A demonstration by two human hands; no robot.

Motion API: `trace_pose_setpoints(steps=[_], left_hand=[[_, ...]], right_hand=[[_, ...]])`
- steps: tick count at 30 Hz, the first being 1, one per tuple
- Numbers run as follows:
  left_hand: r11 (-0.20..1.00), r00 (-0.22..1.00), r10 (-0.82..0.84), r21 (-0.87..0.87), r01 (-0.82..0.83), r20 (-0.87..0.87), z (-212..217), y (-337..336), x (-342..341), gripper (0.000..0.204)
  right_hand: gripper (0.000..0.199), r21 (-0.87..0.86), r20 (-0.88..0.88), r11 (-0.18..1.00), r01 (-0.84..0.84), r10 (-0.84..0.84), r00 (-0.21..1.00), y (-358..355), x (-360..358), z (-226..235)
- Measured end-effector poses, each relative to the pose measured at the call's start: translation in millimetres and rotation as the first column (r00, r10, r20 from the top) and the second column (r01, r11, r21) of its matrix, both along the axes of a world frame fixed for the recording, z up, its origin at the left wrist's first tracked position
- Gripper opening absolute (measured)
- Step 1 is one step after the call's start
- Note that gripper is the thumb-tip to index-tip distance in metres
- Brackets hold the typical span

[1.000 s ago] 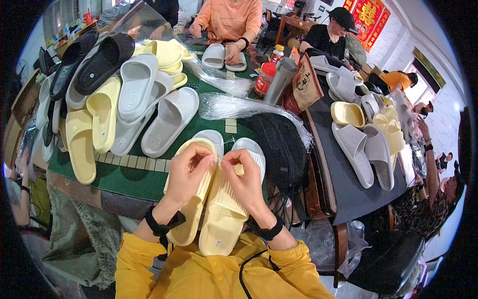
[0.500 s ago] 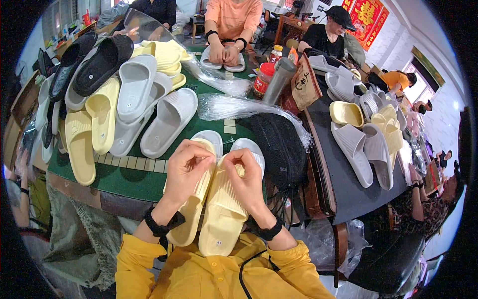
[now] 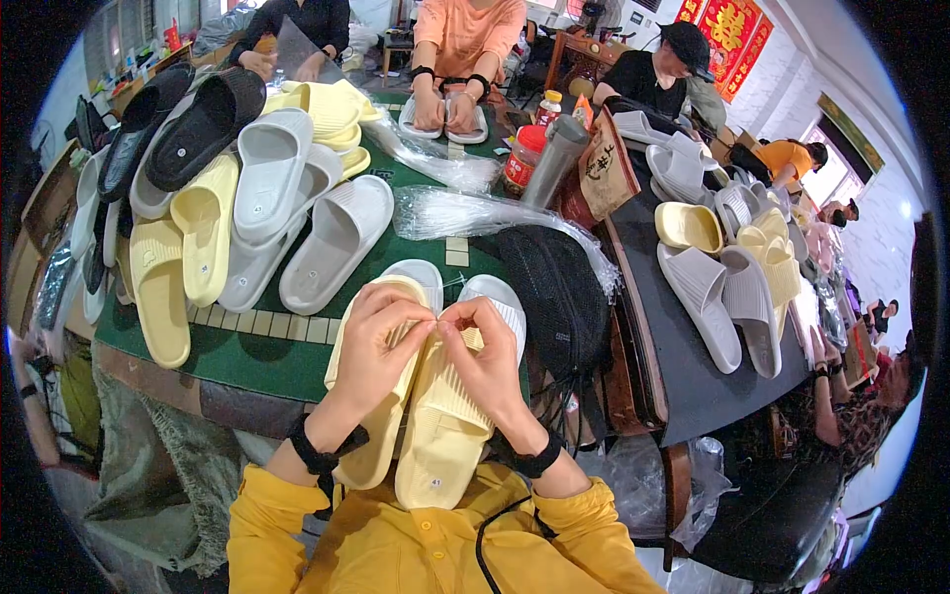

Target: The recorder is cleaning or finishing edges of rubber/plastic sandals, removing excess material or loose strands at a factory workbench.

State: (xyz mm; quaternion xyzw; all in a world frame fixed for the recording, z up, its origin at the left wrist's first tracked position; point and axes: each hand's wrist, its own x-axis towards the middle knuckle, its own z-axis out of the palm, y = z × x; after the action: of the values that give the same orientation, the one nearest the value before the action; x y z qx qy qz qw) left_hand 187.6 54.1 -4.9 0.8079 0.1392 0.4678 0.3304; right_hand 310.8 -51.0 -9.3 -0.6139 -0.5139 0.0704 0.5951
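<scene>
A pair of yellow ribbed slippers, the left one and the right one, lies toes away from me at the table's near edge, against my lap. Over their straps my left hand and my right hand are each closed in a pinch, fingertips meeting. Whatever they pinch is too small to make out. Just beyond my fingers, a grey slipper and another grey slipper poke out. Black bands wrap both wrists.
Grey, yellow and black slippers are heaped at the left. Ahead lie bundles of clear plastic strands, beside a red-lidded jar and a grey flask. A black mesh bag sits right. Co-workers sit around; more slippers cover the right table.
My fingertips have come together from slightly apart, over the slippers' straps. Across the table, a co-worker's hands have moved apart, one on each grey slipper.
</scene>
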Motion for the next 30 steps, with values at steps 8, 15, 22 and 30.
trace_pose_setpoints(steps=[8,15,22,30], left_hand=[[0.993,1.000,-0.001,-0.118,0.002,0.008,0.8,0.6,-1.3,0.008],[0.982,0.996,0.081,0.173,-0.074,-0.033,4.7,-7.3,0.6,0.011],[0.998,0.999,0.030,0.060,-0.029,-0.026,1.7,-2.5,-0.9,0.010],[0.998,0.999,0.013,0.056,-0.012,-0.029,0.6,-1.6,-1.2,0.009]], right_hand=[[0.010,0.006,-0.164,1.000,0.007,-0.006,0.986,0.0,2.8,-6.8],[0.009,0.011,-0.047,1.000,-0.003,0.003,0.999,-0.2,-0.6,-0.1],[0.009,0.024,-0.190,1.000,-0.005,0.009,0.982,0.5,-1.5,-4.6],[0.009,-0.023,-0.069,1.000,0.002,-0.004,0.998,1.1,-3.4,0.9]])
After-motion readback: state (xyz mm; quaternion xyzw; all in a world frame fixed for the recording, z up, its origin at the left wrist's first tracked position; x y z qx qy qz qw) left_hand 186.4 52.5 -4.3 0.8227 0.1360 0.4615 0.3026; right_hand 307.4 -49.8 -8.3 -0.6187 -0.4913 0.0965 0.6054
